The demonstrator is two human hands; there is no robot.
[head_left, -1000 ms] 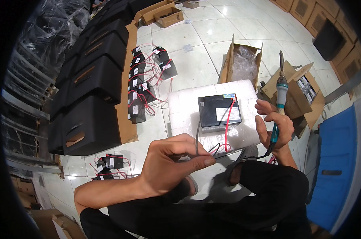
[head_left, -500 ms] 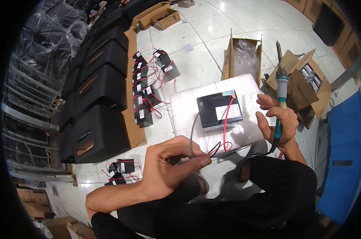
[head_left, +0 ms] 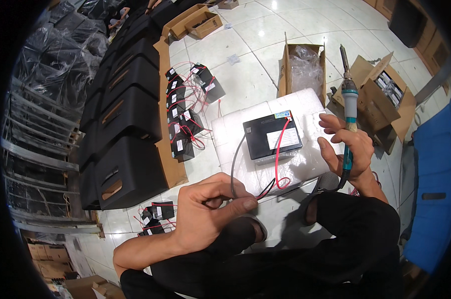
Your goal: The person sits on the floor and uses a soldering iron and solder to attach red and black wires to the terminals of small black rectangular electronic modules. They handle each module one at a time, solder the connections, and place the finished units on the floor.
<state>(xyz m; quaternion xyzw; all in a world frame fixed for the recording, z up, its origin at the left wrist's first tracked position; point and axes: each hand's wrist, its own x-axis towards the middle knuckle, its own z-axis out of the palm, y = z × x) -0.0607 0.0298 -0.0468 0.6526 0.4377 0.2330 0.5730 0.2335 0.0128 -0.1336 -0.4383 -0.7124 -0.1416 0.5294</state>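
Observation:
A black box-shaped battery (head_left: 262, 135) with a white label lies on a white foam block (head_left: 225, 144). From it run a black wire (head_left: 234, 167) and a red wire (head_left: 277, 162), looping toward me. My left hand (head_left: 210, 207) is closed at the near side of the block, pinching the wires between thumb and forefinger; the exact ends are hidden by the fingers. Right of the block, my right hand (head_left: 352, 152) grips a soldering iron (head_left: 350, 102) by its teal and white handle. Its tip points up and away, apart from the battery and wires.
Several wired batteries (head_left: 178, 109) stand on the tiled floor to the left, with more (head_left: 158, 212) nearer me. Beyond them are stacked black cases (head_left: 130, 164). Open cartons (head_left: 282, 74) (head_left: 385, 94) stand behind the block. A blue panel (head_left: 432, 184) is at the right.
My left hand has shifted slightly left with the wires still pinched. The right hand keeps the soldering iron upright, nearly unmoved. The whole view has tilted a little.

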